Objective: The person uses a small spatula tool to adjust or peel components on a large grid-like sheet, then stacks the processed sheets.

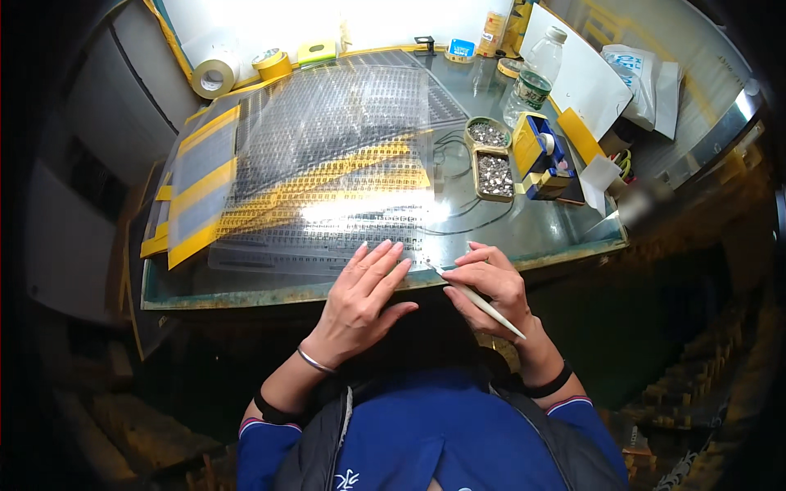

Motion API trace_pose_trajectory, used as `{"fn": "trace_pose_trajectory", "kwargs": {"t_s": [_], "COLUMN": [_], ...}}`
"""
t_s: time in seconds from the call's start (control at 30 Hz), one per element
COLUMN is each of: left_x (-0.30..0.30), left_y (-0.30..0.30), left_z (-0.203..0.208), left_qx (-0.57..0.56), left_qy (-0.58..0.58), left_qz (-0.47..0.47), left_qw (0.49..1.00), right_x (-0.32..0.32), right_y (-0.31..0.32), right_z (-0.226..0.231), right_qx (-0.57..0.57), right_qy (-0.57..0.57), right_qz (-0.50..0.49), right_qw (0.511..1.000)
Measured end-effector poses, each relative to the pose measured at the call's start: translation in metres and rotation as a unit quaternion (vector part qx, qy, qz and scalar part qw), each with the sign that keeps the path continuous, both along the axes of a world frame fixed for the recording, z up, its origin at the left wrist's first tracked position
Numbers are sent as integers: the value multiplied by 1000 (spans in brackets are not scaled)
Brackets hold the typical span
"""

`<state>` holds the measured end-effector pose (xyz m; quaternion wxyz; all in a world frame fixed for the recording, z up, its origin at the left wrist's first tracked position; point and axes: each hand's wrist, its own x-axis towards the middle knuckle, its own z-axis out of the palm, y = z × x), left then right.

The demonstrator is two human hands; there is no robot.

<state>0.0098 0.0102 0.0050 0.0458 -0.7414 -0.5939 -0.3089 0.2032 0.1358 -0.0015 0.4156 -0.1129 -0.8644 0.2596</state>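
Observation:
My left hand (360,299) lies flat with fingers stretched out, its fingertips on the near edge of a transparent sheet (270,260) printed with rows of small dark marks. Between the thumb and fingers of my right hand (501,285) is a slim, white, pen-like tool (493,310). Its tip points up and left, at the sheet's near right corner; whether it touches the sheet is too small to tell. Yellow strips (360,176) run slantwise under or across the sheet.
Right of the sheet, a round tin (488,123) and a rectangular tin (494,196) hold small grey and white pieces. Beside them are a blue and yellow tape dispenser (544,147) and a clear bottle (530,86). Tape rolls (214,78) stand at back left. The glass tabletop's front edge (565,252) is close.

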Motion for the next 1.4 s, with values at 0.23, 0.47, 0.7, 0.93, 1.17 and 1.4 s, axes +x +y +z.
{"fn": "trace_pose_trajectory", "kwargs": {"t_s": [0.23,0.47,0.7,0.93,1.17,1.4], "left_x": [2,0,-5,-8,-7,-6], "left_y": [1,1,3,7,12,13], "left_z": [-14,-13,-11,-5,-4,-4], "left_qx": [28,30,26,22,16,21], "left_qy": [-14,-20,-49,-27,-40,-53], "left_qz": [33,22,13,11,0,-2], "left_qw": [999,999,998,999,999,998], "right_x": [-4,-10,-15,-24,-29,-35], "right_y": [4,5,4,-4,-20,-25], "right_z": [-6,-8,-12,-17,-19,-20], "right_qx": [16,30,21,71,82,93], "right_qy": [2,-4,-8,5,-5,5], "right_qz": [12,35,42,1,-49,-78], "right_qw": [1000,999,999,997,995,993]}}
